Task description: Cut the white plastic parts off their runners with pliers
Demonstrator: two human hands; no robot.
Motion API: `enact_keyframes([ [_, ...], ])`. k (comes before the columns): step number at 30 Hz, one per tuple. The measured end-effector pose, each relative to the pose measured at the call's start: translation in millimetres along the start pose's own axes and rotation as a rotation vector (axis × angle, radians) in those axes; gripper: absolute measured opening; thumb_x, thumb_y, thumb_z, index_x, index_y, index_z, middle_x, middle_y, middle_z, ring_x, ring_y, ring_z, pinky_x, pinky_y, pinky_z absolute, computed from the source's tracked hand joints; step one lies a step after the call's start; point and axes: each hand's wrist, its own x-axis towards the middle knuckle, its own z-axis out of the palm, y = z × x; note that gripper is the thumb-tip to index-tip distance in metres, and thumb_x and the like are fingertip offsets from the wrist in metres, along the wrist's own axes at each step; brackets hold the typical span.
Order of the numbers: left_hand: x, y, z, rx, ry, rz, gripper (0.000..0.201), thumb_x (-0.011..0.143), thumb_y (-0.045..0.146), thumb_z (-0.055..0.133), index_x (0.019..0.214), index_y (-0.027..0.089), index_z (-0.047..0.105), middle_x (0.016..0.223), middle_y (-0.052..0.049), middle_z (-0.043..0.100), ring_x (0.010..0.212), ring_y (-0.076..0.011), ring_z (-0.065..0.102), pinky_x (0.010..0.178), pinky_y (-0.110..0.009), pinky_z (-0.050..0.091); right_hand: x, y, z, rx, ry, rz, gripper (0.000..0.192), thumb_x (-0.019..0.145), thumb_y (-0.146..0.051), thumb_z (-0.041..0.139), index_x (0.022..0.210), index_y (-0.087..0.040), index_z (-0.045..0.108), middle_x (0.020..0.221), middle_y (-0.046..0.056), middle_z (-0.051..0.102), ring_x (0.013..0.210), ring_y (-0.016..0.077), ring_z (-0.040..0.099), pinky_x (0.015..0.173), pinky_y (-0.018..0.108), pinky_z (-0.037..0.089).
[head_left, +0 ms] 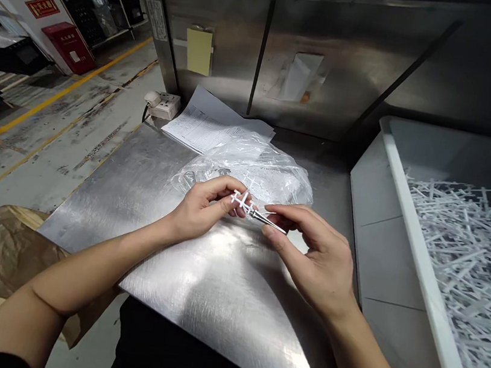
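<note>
Head view: both hands pinch a branched white plastic piece (243, 201).

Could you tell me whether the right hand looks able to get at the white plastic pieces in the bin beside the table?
Probably yes. The bin stands open on the right hand's own side, with nothing between them. But that hand already pinches a thin metal tool, so its fingers are not free.
</note>
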Motion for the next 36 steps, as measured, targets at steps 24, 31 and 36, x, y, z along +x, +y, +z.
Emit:
enact_keyframes([
  [24,9.1,-1.8,-9.4,0.369,0.072,0.252,0.011,0.106,0.024,0.072,0.111,0.02,0.082,0.124,-0.011,0.082,0.121,-0.0232,0.076,0.108,-0.038,0.059,2.2,3.8,-3.4,-0.183,0.136,-0.059,0.013,0.103,-0.022,0.078,0.116,-0.024,0.078,0.094,0.002,0.074,0.081,0.0171,0.067,0.077,0.034,0.055],
  [31,11.7,1.1,-12.3,0.419,0.075,0.317,0.008,0.104,0.024,0.076,0.106,0.022,0.084,0.111,-0.008,0.085,0.102,-0.0214,0.076,0.088,-0.035,0.059,-1.0,1.1,-3.2,0.029,0.214,0.097,0.016,0.1,-0.025,0.081,0.115,-0.029,0.082,0.097,0.001,0.076,0.088,0.0191,0.069,0.08,0.036,0.053],
  [36,9.5,3.7,-11.2,0.415,-0.002,0.321,0.017,0.105,0.022,0.074,0.115,0.025,0.087,0.111,-0.007,0.087,0.098,-0.0204,0.077,0.092,-0.036,0.059,-0.9,1.2,-2.6,0.066,0.18,0.097,0.016,0.1,-0.024,0.08,0.115,-0.029,0.082,0.096,0.0,0.076,0.086,0.0178,0.068,0.08,0.035,0.053],
])
